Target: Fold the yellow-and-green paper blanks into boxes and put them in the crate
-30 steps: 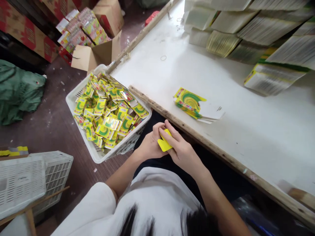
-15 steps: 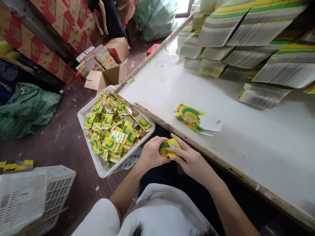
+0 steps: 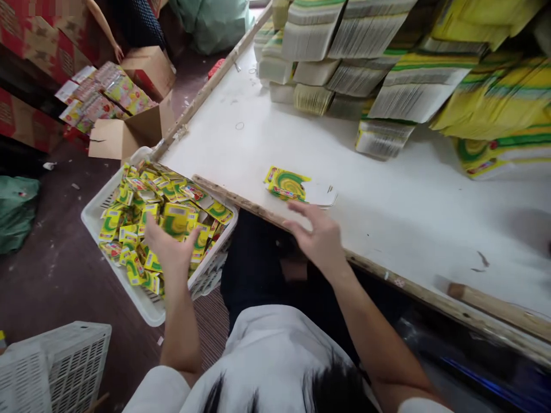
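Observation:
My left hand (image 3: 171, 248) is over the white plastic basket (image 3: 157, 312), fingers and thumb spread apart. A slightly blurred yellow-green small carton (image 3: 176, 218) is just beyond its fingertips, out of its grip; I cannot tell whether it touches the pile. Many similar small cartons (image 3: 133, 267) lie jumbled in the basket. My right hand (image 3: 319, 234) hovers by the table's near edge with its fingers parted and nothing in them. Close to its fingertips, a few flat yellow-green cartons (image 3: 287, 183) lie stacked on the white table, their white flaps pointing right.
Bundles of flat cartons (image 3: 365, 74) are piled along the table's (image 3: 224, 152) far side. A wooden strip (image 3: 495, 312) lies at the right edge. An open cardboard box (image 3: 109, 137) stands beyond the basket, near another person's arm (image 3: 103, 26). White crates (image 3: 80, 367) sit lower left.
My hands have parted. The left has moved left over the basket and let go of a small carton; the right has moved to the flat cartons. The view has shifted right.

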A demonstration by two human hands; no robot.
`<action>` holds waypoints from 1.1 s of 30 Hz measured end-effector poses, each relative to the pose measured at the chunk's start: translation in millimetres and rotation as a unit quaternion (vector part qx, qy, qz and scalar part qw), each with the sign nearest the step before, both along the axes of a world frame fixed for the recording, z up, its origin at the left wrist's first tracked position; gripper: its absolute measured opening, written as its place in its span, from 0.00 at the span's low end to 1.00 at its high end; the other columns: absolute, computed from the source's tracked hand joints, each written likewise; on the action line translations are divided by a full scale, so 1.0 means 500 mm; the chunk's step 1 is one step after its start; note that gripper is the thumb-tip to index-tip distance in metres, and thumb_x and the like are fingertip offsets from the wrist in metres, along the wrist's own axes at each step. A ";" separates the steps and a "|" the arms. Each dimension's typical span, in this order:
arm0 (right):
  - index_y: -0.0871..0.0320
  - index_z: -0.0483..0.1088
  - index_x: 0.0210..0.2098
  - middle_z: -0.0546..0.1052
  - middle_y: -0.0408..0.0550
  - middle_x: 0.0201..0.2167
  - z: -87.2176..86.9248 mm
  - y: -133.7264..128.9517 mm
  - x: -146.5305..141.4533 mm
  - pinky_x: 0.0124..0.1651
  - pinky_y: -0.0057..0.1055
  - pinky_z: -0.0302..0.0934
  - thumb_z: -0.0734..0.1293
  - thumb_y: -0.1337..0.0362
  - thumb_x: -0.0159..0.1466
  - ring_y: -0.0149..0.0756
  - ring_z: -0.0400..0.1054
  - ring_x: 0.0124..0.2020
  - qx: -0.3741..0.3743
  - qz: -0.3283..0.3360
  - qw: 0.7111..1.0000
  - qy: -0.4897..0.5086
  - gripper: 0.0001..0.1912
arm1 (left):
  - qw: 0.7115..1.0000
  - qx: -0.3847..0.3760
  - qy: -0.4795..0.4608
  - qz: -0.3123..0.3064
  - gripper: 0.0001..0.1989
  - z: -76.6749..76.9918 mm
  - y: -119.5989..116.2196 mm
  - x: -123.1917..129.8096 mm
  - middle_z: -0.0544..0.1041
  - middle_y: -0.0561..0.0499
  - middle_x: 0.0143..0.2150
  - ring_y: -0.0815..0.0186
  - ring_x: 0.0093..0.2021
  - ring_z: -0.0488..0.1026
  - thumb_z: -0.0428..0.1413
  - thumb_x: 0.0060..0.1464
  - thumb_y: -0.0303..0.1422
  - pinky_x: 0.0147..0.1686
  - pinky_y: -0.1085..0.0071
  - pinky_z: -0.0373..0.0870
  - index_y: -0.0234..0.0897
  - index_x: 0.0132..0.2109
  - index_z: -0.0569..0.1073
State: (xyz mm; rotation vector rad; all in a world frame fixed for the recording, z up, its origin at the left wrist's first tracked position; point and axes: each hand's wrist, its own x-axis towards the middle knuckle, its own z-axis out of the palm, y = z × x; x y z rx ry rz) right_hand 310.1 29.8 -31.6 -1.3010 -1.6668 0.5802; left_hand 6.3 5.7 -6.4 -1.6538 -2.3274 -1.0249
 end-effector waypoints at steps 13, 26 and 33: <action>0.62 0.72 0.49 0.77 0.59 0.40 -0.064 0.112 0.018 0.43 0.42 0.61 0.65 0.71 0.60 0.50 0.68 0.41 -0.020 -0.094 0.941 -0.325 0.17 | 0.951 -0.126 -0.168 -0.225 0.20 -0.040 -0.023 0.106 0.77 0.44 0.53 0.56 0.56 0.74 0.62 0.56 0.37 0.58 0.54 0.69 0.40 0.54 0.73; 0.57 0.64 0.47 0.75 0.55 0.39 -0.024 0.091 -0.006 0.43 0.45 0.68 0.64 0.72 0.59 0.49 0.72 0.40 0.008 -0.084 0.995 -0.061 0.16 | 0.852 -0.183 -0.407 -0.272 0.30 -0.050 -0.028 0.184 0.78 0.42 0.55 0.52 0.56 0.75 0.68 0.47 0.40 0.59 0.50 0.69 0.43 0.57 0.72; 0.53 0.64 0.41 0.75 0.46 0.35 0.022 -0.043 -0.095 0.38 0.36 0.71 0.64 0.68 0.61 0.39 0.72 0.34 -0.096 0.204 0.955 0.194 0.09 | 0.645 0.022 -0.737 -0.201 0.23 -0.039 0.008 0.270 0.78 0.46 0.42 0.53 0.49 0.76 0.63 0.45 0.54 0.54 0.53 0.72 0.43 0.41 0.75</action>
